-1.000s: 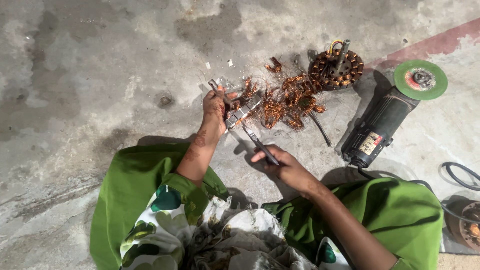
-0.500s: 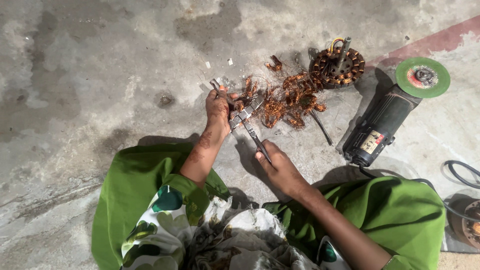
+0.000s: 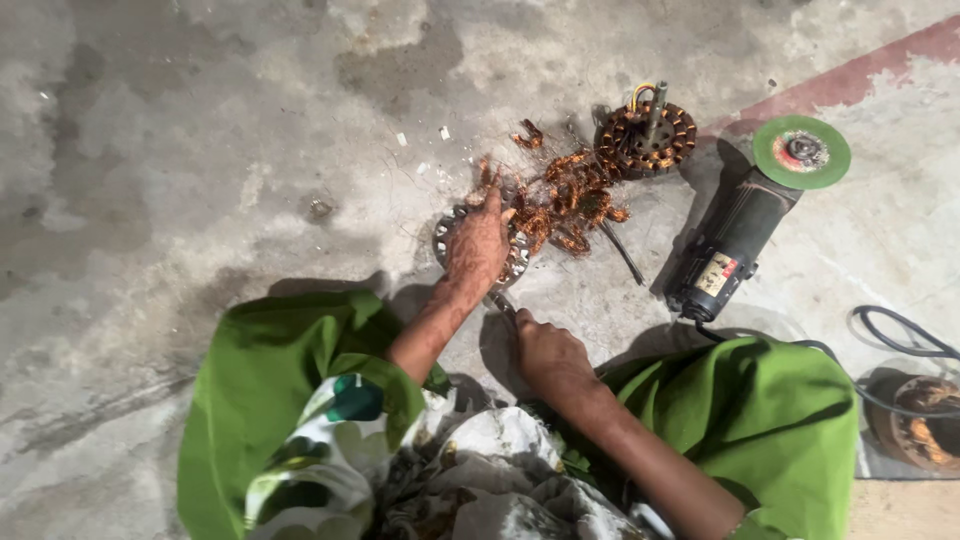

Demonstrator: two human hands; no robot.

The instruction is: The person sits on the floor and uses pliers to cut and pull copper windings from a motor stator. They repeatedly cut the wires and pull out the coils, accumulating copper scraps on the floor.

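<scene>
- The left hand (image 3: pixel 478 243) is pressing flat on a round metal motor core (image 3: pixel 517 262) on the floor (image 3: pixel 200 150).
- The right hand (image 3: pixel 545 352) is clenching a thin tool (image 3: pixel 503 305), its tip under the left hand.
- A heap of pulled copper wire (image 3: pixel 570 200) is lying just beyond; a second, wound core (image 3: pixel 646 135) looks untouched.

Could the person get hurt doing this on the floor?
Maybe. The left hand presses on a toothed metal ring beside tangled copper wire, which might scratch or prick bare skin. The right hand grips a thin tool aimed toward the left hand; a slip could jab it.
</scene>
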